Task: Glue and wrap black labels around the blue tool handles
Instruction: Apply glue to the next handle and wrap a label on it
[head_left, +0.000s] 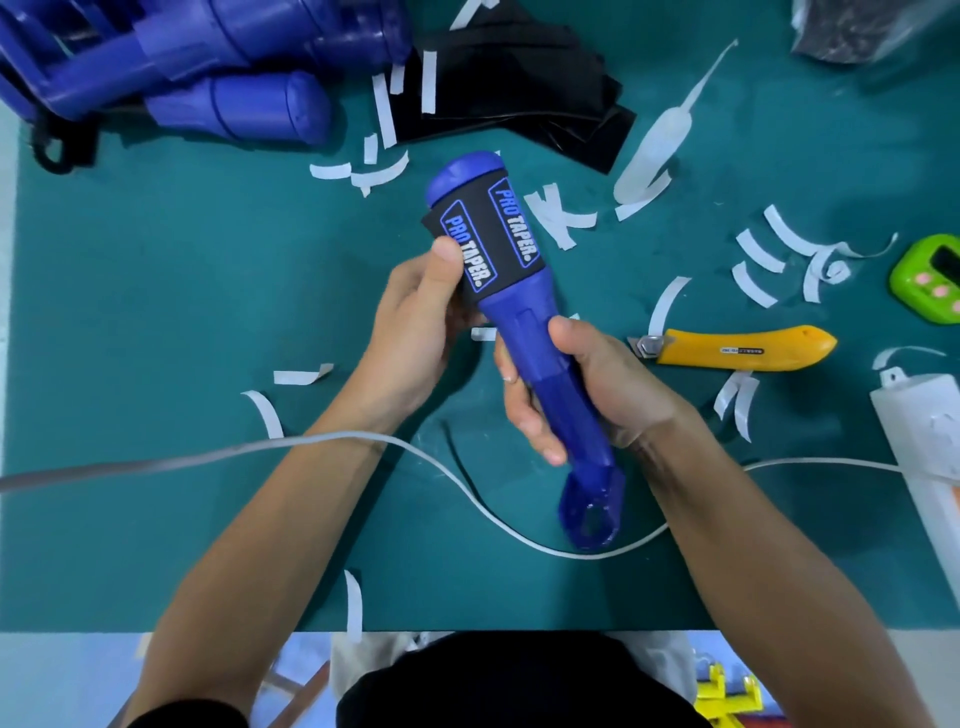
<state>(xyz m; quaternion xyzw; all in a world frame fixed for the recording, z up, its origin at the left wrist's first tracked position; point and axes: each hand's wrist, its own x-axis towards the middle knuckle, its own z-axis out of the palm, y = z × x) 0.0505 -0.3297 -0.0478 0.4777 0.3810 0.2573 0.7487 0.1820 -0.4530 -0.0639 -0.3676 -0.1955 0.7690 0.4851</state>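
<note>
A blue tool handle (524, 338) is held above the green mat, tilted with its thick end pointing away from me. A black label (493, 244) printed "PRO TAPER" is wrapped around that thick end. My left hand (415, 322) grips the wrapped part, thumb pressing on the label's left edge. My right hand (587, 389) grips the narrower shaft below it; the ring end (589, 514) sticks out under this hand. A stack of loose black labels (519, 98) lies at the back of the mat. More blue handles (197, 67) are piled at the back left.
A yellow utility knife (743, 348) lies right of my hands. A clear glue bottle (654, 145) rests at the back right. Several white backing strips (561, 213) litter the mat. A white cable (208, 457) crosses under my arms toward a power strip (924, 431). A green timer (930, 280) sits far right.
</note>
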